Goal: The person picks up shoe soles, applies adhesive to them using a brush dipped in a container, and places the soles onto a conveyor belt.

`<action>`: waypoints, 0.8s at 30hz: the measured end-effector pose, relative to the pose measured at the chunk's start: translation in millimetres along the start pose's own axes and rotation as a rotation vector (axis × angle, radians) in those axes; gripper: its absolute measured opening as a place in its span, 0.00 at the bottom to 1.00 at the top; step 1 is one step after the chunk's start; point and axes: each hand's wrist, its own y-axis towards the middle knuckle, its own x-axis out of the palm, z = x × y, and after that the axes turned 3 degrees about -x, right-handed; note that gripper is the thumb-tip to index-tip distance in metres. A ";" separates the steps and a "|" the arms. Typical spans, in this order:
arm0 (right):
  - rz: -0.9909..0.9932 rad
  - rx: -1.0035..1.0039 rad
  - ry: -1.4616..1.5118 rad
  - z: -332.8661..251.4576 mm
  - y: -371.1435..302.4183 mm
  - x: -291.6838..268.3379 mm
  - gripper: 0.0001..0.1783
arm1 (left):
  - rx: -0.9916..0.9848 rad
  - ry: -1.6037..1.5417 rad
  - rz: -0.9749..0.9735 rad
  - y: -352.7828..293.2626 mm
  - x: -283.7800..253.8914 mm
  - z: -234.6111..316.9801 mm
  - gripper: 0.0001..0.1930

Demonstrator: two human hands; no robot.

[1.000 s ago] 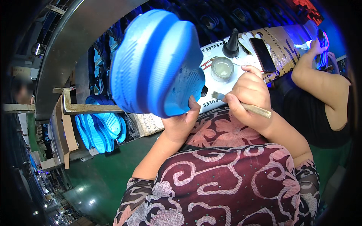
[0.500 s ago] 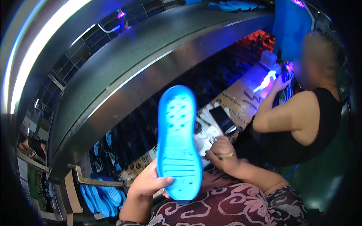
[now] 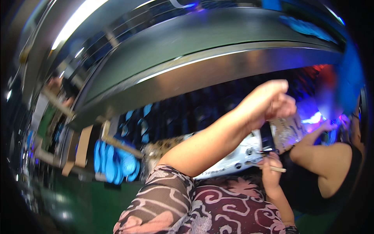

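My left hand reaches across to the right, above the workbench and in front of the metal side of the conveyor. Its bent fingers and thumb stand somewhat apart, slightly blurred, and nothing shows between them. Lower down, my right hand is closed around a thin pale stick; whatever its other end carries is hidden. Just beyond that hand lies a dark phone beside a white printed plastic sheet. Several blue shoe soles rest on the green conveyor belt at the far right.
More blue shoe soles are piled at the left beside an open cardboard box. Dark racks with blue pieces run beneath the conveyor. A co-worker in a black top sits close on my right, near purple light.
The blue sole that my left hand held upright is no longer in it, and that arm has swung up and right. My view has turned, shifting the surroundings. My right hand keeps the stick.
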 end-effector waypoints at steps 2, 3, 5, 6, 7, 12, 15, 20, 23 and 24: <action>-0.032 0.051 0.072 -2.1 0.3 8.0 0.17 | -0.060 0.024 0.147 -57.9 -58.2 -48.7 0.24; -0.048 0.091 0.055 1.8 -3.5 9.3 0.18 | -0.106 0.091 0.194 -89.3 -89.0 -68.4 0.27; -0.035 0.165 0.072 1.7 -4.4 22.3 0.19 | -0.222 0.203 0.551 -177.6 -143.9 -109.3 0.29; -0.062 0.167 0.105 2.4 -5.6 27.6 0.20 | -0.209 0.127 0.738 -231.1 -175.0 -137.3 0.29; -0.081 0.297 0.209 6.2 -8.5 31.8 0.20 | -0.190 0.046 0.953 -278.4 -181.7 -146.2 0.27; -0.128 0.449 0.380 5.1 -3.2 72.3 0.21 | -0.091 -0.263 1.861 -481.1 -216.3 -176.9 0.35; -0.222 0.414 0.413 -12.3 3.7 92.1 0.20 | 0.077 -0.310 2.041 -530.8 -247.8 -177.4 0.45; -0.323 0.359 0.393 -25.7 6.4 102.7 0.20 | 0.203 -0.225 1.958 -507.5 -292.9 -154.8 0.49; -0.294 0.364 0.369 -30.3 2.1 98.8 0.21 | 0.202 -0.172 1.807 -530.7 -326.0 -174.1 0.33; -0.288 0.368 0.362 -31.1 0.7 97.5 0.21 | 0.195 -0.171 1.799 -534.1 -327.4 -178.6 0.33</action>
